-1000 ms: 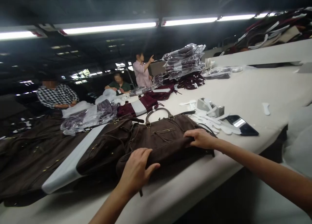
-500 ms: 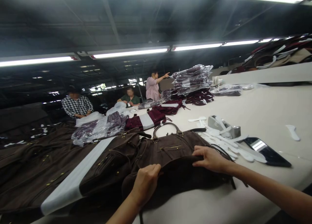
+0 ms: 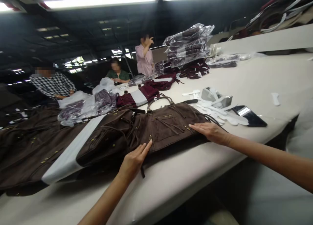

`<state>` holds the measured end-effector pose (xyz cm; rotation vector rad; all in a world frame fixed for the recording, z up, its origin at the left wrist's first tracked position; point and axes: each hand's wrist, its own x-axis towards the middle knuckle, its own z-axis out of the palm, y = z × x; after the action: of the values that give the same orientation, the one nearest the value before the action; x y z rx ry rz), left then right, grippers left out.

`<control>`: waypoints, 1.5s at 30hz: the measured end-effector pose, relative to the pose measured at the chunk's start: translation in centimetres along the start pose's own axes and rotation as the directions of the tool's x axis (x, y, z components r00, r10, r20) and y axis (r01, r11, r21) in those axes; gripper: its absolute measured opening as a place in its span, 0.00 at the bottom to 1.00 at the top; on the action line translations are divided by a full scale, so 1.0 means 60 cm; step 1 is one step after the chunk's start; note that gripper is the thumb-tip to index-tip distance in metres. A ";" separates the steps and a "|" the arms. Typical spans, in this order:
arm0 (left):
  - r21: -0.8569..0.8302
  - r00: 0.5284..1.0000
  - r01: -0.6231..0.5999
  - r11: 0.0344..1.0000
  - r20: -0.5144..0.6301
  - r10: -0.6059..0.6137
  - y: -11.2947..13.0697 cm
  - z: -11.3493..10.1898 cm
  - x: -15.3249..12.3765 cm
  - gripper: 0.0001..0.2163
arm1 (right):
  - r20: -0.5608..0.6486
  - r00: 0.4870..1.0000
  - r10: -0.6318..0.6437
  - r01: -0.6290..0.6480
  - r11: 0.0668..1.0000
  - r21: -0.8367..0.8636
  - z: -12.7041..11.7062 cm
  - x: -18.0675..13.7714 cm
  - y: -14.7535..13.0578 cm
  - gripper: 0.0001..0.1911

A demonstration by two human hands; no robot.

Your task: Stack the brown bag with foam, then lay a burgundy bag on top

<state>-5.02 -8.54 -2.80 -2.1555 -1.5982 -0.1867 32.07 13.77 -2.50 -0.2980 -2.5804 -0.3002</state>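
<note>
A dark brown handbag (image 3: 163, 128) lies flat on the pale table, its curved handle toward the far side. My left hand (image 3: 135, 158) rests on its near left part, fingers stretched out beside a small brass buckle. On the near right part lies my right hand (image 3: 210, 131), its fingers flat and extended over the fabric. Neither hand grips anything. Just left of this bag is another brown bag with a white paper band (image 3: 73, 150) around it.
Right of the bag are white strips (image 3: 220, 112), a tape dispenser (image 3: 217, 97) and a black tablet (image 3: 249, 116). Beyond lie maroon bags (image 3: 139, 96) and a stack of plastic-wrapped bags (image 3: 187, 47). Several people are across the table, one in a checked shirt (image 3: 52, 83).
Both hands have let go of the bag's near edge, which was lifted and now lies down. Their fingers have opened flat on it. The camera view has tilted lower.
</note>
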 end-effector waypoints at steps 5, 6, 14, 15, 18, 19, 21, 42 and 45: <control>-0.062 0.998 0.067 0.996 0.010 -0.066 0.012 0.026 -0.026 0.29 | 0.059 0.997 0.049 -0.049 0.999 0.001 0.012 -0.020 -0.013 0.32; -0.104 0.996 0.078 0.992 0.040 -0.075 0.015 0.027 -0.029 0.30 | 0.074 0.996 0.059 -0.059 0.998 -0.002 0.011 -0.024 -0.020 0.33; -0.226 0.932 0.177 0.958 0.351 -0.089 0.026 -0.032 -0.012 0.38 | 0.244 0.963 0.117 -0.133 0.990 0.051 -0.026 -0.049 -0.056 0.39; -0.202 0.920 0.186 0.961 0.379 -0.098 0.028 -0.035 -0.006 0.40 | 0.235 0.964 0.122 -0.137 0.989 0.048 -0.022 -0.049 -0.057 0.40; -0.077 0.913 0.162 0.984 0.390 -0.120 0.035 -0.026 0.010 0.41 | 0.136 0.981 0.139 -0.137 0.990 -0.025 0.002 -0.041 -0.057 0.40; -0.017 0.923 0.137 0.990 0.365 -0.121 0.036 -0.019 0.013 0.40 | 0.102 0.985 0.139 -0.133 0.989 -0.059 0.011 -0.035 -0.058 0.40; 0.091 0.950 0.078 0.993 0.297 -0.102 0.034 -0.007 0.019 0.36 | 0.066 0.990 0.126 -0.119 0.987 -0.105 0.022 -0.022 -0.060 0.40; 0.193 0.971 -0.207 0.959 -0.078 0.225 0.034 -0.035 -0.067 0.30 | 0.079 0.981 0.179 -0.174 0.983 -0.062 -0.039 -0.077 -0.027 0.34; 0.181 0.988 -0.149 0.972 -0.018 0.155 0.021 -0.043 -0.079 0.32 | 0.113 0.972 0.207 -0.193 0.974 -0.119 -0.046 -0.087 -0.024 0.30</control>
<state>-4.94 -14.09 -2.61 -2.1119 -1.3689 -0.0275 37.38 10.88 -3.14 -0.6305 -2.6330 -0.3566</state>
